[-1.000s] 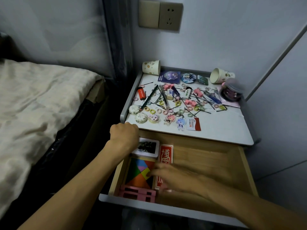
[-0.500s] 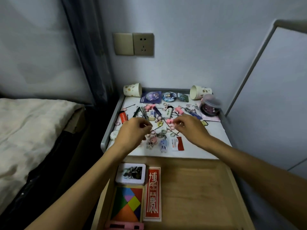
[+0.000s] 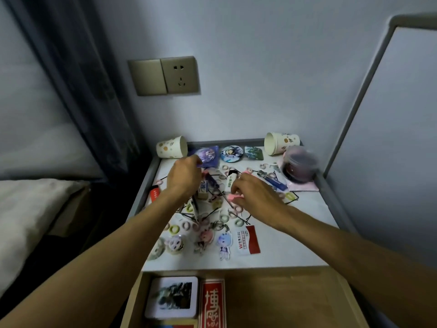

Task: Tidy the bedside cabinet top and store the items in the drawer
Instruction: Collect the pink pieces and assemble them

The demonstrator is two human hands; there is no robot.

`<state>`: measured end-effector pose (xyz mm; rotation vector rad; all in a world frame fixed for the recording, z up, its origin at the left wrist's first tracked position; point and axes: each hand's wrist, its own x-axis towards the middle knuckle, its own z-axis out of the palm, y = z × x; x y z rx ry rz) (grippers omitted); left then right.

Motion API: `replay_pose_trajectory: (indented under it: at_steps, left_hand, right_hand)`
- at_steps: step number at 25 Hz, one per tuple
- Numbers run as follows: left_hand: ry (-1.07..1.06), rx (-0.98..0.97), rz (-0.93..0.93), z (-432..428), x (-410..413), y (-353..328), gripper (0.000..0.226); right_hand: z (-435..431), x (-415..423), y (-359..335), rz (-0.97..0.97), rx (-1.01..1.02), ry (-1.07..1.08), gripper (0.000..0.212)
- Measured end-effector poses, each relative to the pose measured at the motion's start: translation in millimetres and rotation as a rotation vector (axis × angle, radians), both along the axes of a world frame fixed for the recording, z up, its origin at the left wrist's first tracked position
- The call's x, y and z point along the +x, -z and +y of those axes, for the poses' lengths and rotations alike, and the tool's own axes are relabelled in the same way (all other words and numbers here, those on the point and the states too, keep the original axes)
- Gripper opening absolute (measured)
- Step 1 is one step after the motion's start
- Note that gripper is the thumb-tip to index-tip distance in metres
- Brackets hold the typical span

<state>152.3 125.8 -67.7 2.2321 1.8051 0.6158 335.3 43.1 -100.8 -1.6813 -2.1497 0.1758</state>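
Note:
The white cabinet top (image 3: 295,245) is strewn with small rings, hairpins, clips, keychain figures (image 3: 223,245) and a red card (image 3: 249,240). My right hand (image 3: 255,192) pinches a pink clip (image 3: 233,198) over the middle of the clutter. My left hand (image 3: 184,176) reaches down near a purple card (image 3: 208,155), its fingertips hidden behind the hand. Below, the wooden drawer (image 3: 283,299) stands open and holds a white tin (image 3: 171,297) and a red box (image 3: 212,304).
Two paper cups (image 3: 171,146) (image 3: 281,142) lie on their sides at the back corners. A dark lidded jar (image 3: 299,165) stands at the back right, a red lighter (image 3: 155,194) at the left rim. A bed (image 3: 28,209) lies left, a white panel (image 3: 390,138) right.
Both hands rose from the drawer to the cabinet top, then moved further back over the clutter. The right hand now pinches a pink clip.

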Motion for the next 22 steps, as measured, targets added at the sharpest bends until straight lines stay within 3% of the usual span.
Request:
replay_pose_trajectory:
  at_steps: [4,6,9,12,16,19,22]
  left_hand:
    - [0.018,-0.041,0.214,26,10,8,0.029]
    - [0.033,-0.034,0.267,31,13,13,0.029]
    - [0.046,-0.019,0.267,33,12,18,0.027]
    - [0.054,0.031,0.202,27,7,11,0.026]
    - [0.067,0.037,-0.208,6,-6,-3,0.019]
    - [0.073,-0.137,-0.562,-25,-15,-9,0.006]
    - [0.079,-0.313,-0.765,-60,-22,-15,0.003]
  right_hand:
    - [2,3,1,-0.059,-0.027,-0.040,0.020]
    - [4,5,-1,0.029,-0.055,-0.031,0.015]
    - [18,14,-12,0.238,-0.030,0.119,0.011]
    - [35,24,-15,0.099,0.009,0.248,0.019]
    - [45,17,-8,-0.086,-0.033,0.294,0.013]
    - [47,11,-11,-0.132,-0.051,0.335,0.013]
    - [39,6,-26,-0.176,-0.043,0.333,0.014]
